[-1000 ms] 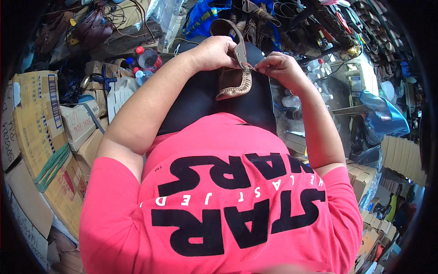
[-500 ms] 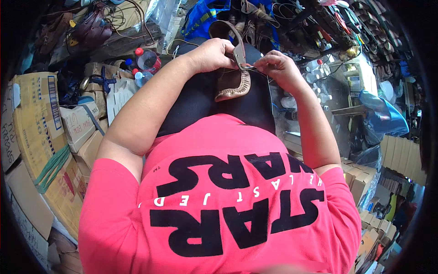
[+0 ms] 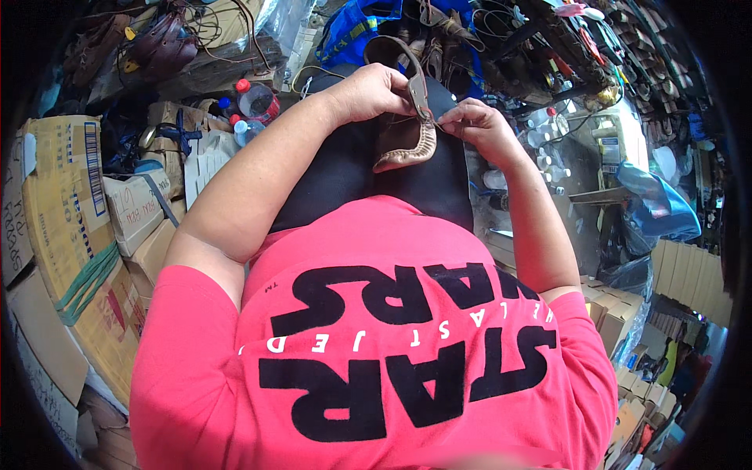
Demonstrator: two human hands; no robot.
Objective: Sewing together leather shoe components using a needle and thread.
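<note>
A brown leather shoe upper (image 3: 407, 154), with a gathered row of pale stitches along its curved edge, hangs over my dark-trousered lap. My left hand (image 3: 380, 92) grips its stiff side panel, fingers closed round the leather. From the panel a strap-like band (image 3: 407, 53) loops up and away. Close beside the right end of the stitched edge is my right hand (image 3: 475, 124), with thumb and forefinger pinched together. What lies in that pinch is too small to make out.
Cardboard boxes (image 3: 66, 184) crowd the left side. Capped plastic bottles (image 3: 254, 102) stand beyond my left forearm, and more small bottles (image 3: 552, 168) lie right of my right hand. A blue bag (image 3: 345, 35) sits ahead. Blue plastic (image 3: 662, 204) hangs at the right.
My right hand's fingertips have come in against the stitched edge, and the pale thread-like line that showed at them is no longer distinct. My left hand keeps its grip on the leather.
</note>
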